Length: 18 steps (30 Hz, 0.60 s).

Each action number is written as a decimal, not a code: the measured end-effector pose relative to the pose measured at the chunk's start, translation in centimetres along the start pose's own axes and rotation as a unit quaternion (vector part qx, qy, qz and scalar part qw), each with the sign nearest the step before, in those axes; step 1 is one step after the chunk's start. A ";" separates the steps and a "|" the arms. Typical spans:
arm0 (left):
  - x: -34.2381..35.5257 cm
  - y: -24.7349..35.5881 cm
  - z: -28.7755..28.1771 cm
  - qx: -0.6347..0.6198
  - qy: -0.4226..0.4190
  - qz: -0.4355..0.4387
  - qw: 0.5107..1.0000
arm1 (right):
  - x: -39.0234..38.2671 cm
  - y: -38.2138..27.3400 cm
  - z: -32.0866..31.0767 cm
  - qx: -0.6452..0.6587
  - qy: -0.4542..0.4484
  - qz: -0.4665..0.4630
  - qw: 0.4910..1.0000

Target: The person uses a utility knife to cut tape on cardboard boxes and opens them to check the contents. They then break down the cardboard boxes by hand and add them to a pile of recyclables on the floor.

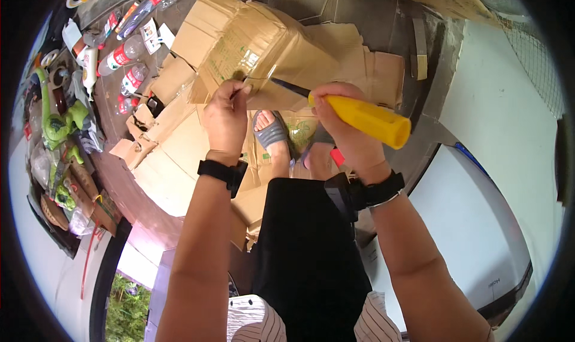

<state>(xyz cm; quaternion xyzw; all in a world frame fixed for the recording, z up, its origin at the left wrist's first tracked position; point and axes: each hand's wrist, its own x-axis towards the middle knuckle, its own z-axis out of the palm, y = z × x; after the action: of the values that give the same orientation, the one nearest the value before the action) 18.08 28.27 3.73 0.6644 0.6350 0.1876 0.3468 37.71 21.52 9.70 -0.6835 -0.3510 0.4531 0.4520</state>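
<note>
Now the left hand [226, 117] pinches the cardboard box's [251, 45] near edge, while the right hand [347, 126] grips a yellow-handled knife [365, 119], its blade tip hidden against the flap. Flattened cardboard [173, 156] crowds the floor; red-labelled bottles [123, 57] lie far left, blurred.
</note>
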 end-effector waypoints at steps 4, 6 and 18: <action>0.0 1.4 0.0 -0.026 -0.005 -0.027 0.999 | 0.8 -0.6 -0.1 0.085 -0.042 0.062 0.994; 0.0 1.4 -0.1 -0.020 -0.007 -0.030 0.999 | 1.2 -0.4 0.2 0.042 -0.057 0.037 0.997; -1.0 2.8 0.9 0.058 -0.044 0.090 0.993 | 2.2 0.2 1.1 -0.061 -0.021 -0.074 0.995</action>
<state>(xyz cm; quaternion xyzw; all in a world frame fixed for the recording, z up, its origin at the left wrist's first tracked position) 20.60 27.24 5.23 0.7451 0.5668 0.1515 0.3172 37.41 23.74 8.64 -0.6723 -0.4375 0.4102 0.4340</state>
